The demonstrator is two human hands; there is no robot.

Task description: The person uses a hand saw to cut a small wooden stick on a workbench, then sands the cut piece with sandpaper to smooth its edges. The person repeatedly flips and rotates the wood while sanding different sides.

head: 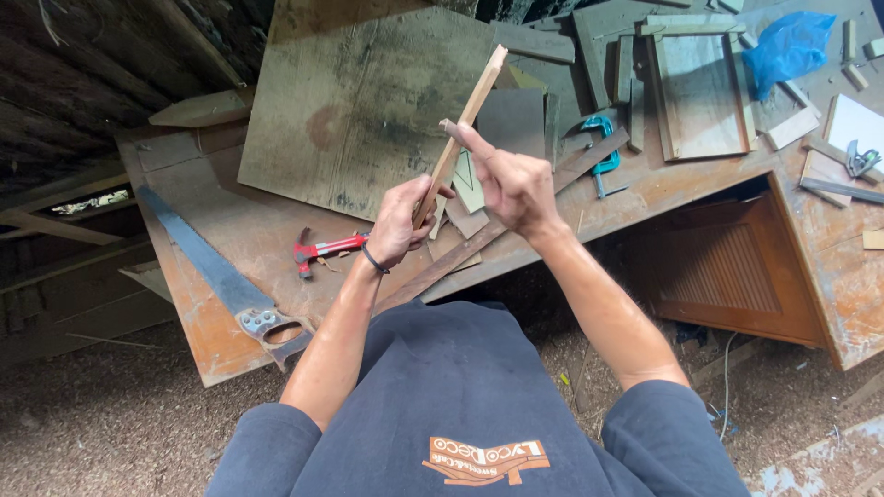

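Wooden strip [460, 129] held upright in left hand [398, 224], fist closed; right hand [511, 181] loosely open, forefinger against strip, above workbench [276, 239].

- A single head-worn camera looks steeply down over the wearer's chest and both forearms onto a cluttered wooden surface [276, 248].
- The view faces forward and down, the surface filling the upper frame and bare floor [110, 423] showing nearer the wearer than the surface.
- It sits close: the left hand [398, 225] and right hand [511, 184] are raised in mid-frame, above the surface's near edge.
- A handsaw [216, 276] lies at the surface's left end; a blue bag [787, 46] lies at its far right.
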